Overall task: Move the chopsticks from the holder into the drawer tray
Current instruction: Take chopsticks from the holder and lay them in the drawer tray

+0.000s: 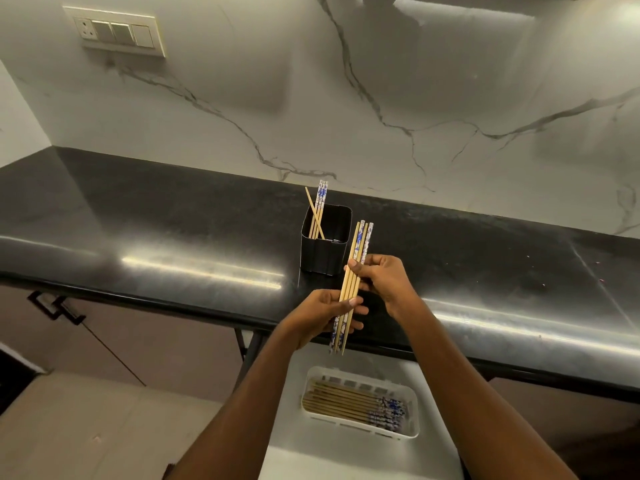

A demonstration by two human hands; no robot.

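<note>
Four or so chopsticks [317,216] stand in the black holder [325,244] on the dark tabletop [173,220], so the transfer looks partly done, not finished. Just in front of the holder, the left hand [318,317] grips the lower part of a small bundle [350,285], thumb across the front and fingers curled behind. The bundle is tilted a little off upright, above the tabletop's front edge, and touches nothing but the two hands. Its sticks look mixed head to tail: blue-patterned ends show at the top and also at the bottom. The right hand [384,278] is clamped on the same bundle higher up, thumb pressing the sticks against the fingers, so the hands sit close together, one above the other.

The step in hand seems to be squaring up the bundle before it goes down. It would be wise to level the ends while both hands have hold, and to turn any reversed sticks if a uniform lie is wanted. Below, in the open white drawer [329,459], the sticks already laid down [346,403] lie lengthwise in the slotted white tray [414,429], patterned ends to the right. The bundle should be turned flat to match that line and lowered between the tray's walls, not dropped, since loose sticks roll and could bridge the rim.
</note>
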